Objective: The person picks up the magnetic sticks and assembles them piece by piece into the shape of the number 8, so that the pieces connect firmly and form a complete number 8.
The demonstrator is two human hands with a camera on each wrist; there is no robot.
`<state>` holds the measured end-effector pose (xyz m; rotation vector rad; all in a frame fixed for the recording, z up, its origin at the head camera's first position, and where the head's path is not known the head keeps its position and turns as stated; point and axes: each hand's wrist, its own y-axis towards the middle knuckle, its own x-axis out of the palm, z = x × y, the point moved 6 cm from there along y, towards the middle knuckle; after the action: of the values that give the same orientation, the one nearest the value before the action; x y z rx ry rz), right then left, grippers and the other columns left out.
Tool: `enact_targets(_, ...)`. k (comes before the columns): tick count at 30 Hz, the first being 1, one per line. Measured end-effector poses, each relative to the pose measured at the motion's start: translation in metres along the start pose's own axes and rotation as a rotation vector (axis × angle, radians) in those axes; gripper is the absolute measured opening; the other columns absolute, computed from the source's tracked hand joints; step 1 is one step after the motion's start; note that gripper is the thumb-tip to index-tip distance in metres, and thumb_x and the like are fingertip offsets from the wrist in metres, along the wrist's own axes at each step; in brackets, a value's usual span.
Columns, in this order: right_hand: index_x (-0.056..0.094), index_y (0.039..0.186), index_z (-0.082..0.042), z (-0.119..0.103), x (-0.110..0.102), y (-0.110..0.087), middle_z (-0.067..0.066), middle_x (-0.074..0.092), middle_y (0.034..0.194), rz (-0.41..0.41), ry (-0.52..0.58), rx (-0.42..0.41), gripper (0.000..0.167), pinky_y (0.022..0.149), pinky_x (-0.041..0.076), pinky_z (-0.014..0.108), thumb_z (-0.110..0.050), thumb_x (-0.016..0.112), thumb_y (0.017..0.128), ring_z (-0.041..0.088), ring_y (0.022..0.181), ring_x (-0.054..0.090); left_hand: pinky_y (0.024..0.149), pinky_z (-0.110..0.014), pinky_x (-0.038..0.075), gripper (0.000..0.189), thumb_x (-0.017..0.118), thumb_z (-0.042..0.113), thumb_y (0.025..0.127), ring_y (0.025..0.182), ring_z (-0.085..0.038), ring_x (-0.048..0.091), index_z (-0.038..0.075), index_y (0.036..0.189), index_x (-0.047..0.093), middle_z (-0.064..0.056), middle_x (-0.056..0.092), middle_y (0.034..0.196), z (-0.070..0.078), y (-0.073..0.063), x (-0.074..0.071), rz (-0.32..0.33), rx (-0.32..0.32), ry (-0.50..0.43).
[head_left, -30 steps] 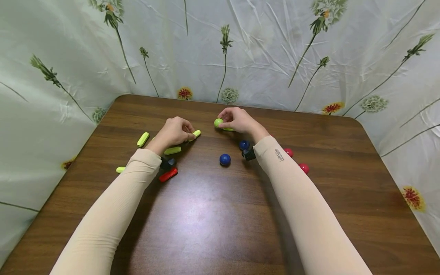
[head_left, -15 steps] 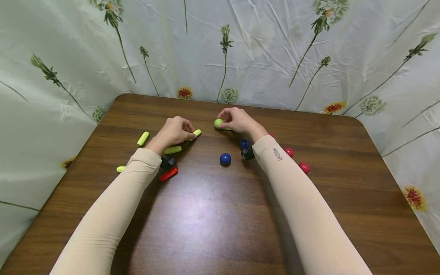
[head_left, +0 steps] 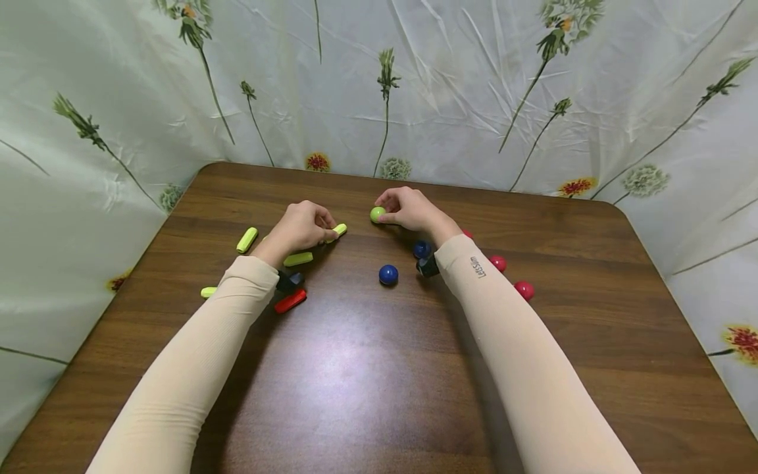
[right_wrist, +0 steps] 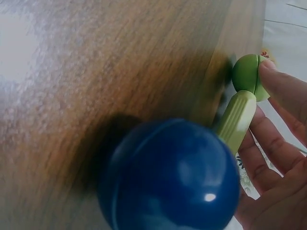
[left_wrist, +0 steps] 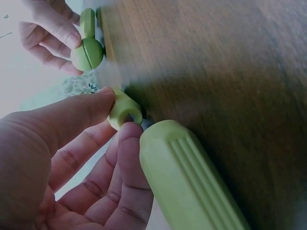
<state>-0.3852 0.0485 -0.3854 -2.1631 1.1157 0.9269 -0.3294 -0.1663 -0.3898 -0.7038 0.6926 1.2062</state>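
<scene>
My left hand (head_left: pixel 299 227) pinches a small yellow-green grooved stick (head_left: pixel 340 229) between thumb and finger, low over the table. In the left wrist view a hole shows in the near end of this stick (left_wrist: pixel 125 112); a second grooved stick (left_wrist: pixel 192 179) lies close by. Farther back, my right hand (head_left: pixel 408 208) holds a glossy light green ball (head_left: pixel 377 214) with thumb and fingers. A seam runs round the ball (right_wrist: pixel 245 74) in the right wrist view, and another yellow-green stick (right_wrist: pixel 238 120) lies beside it, near the curled fingers. The two hands are apart.
Blue balls (head_left: pixel 388 274) lie in the middle of the brown table (head_left: pixel 355 395), one close to the right wrist. Red balls (head_left: pixel 524 290) sit right of the right forearm. A red stick (head_left: pixel 290 301) and yellow-green sticks (head_left: pixel 247 239) surround the left wrist. A flowered curtain (head_left: pixel 331 99) hangs behind.
My right hand and the green ball have shifted very slightly toward me and to the right. The stick under that hand no longer shows in the head view. The left hand stays put.
</scene>
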Motion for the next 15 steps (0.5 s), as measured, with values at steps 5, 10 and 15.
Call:
enact_targets(5,0.068,0.136,-0.008,-0.004,0.002,-0.008,0.016,0.073,0.126,-0.014,-0.002,-0.009,0.035,0.108,0.051,0.044,-0.023,0.073,0.104,0.029,0.120,0.066,0.068,-0.028,0.050,0.014,0.081,0.019,0.094,0.063,-0.008,0.065,0.008,0.101,0.081,-0.003,0.075,0.073,0.004,-0.014,0.002,0.004,-0.019,-0.003)
enact_targets(10,0.068,0.136,-0.009,-0.007,0.005,-0.018,0.016,0.073,0.128,-0.027,-0.004,-0.020,0.036,0.110,0.051,0.045,-0.023,0.073,0.104,0.029,0.121,0.066,0.067,-0.028,0.050,0.014,0.081,0.019,0.094,0.064,-0.009,0.065,0.007,0.101,0.080,-0.003,0.075,0.074,0.009,-0.026,0.006,0.015,-0.031,-0.007)
enact_targets(15,0.067,0.137,-0.010,-0.008,0.008,-0.029,0.016,0.073,0.131,-0.045,0.002,-0.032,0.036,0.111,0.051,0.045,-0.024,0.072,0.105,0.029,0.125,0.066,0.069,-0.028,0.050,0.014,0.081,0.020,0.094,0.065,-0.009,0.065,0.008,0.102,0.081,-0.003,0.076,0.075,0.012,-0.038,0.009,0.024,-0.044,-0.001)
